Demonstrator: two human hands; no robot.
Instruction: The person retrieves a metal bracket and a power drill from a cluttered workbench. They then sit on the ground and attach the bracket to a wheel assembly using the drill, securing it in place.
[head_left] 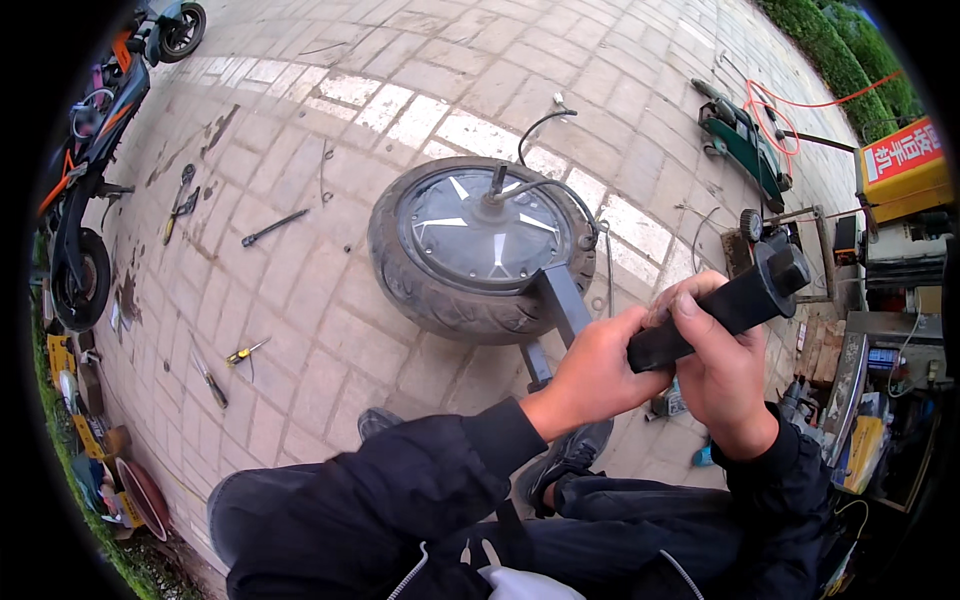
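Just ahead of our hands, the wheel (480, 250) lies flat on the paving, its cable (545, 185) arching over the hub, and a grey bar (560, 305) leans against its near rim. To the left we have open brick, dotted with a wrench (272, 228) and screwdrivers (245, 352). To the right, a cluttered stand (880, 300) and a green jack (745, 140) crowd the way.

Wheel (480, 250) lies flat on the paving, dead centre, just ahead of both hands. Loose hand tools (272, 228) sit scattered off to its left (scooter (85, 170) parked further left still). A jack (745, 140) and clutter sit to the right.
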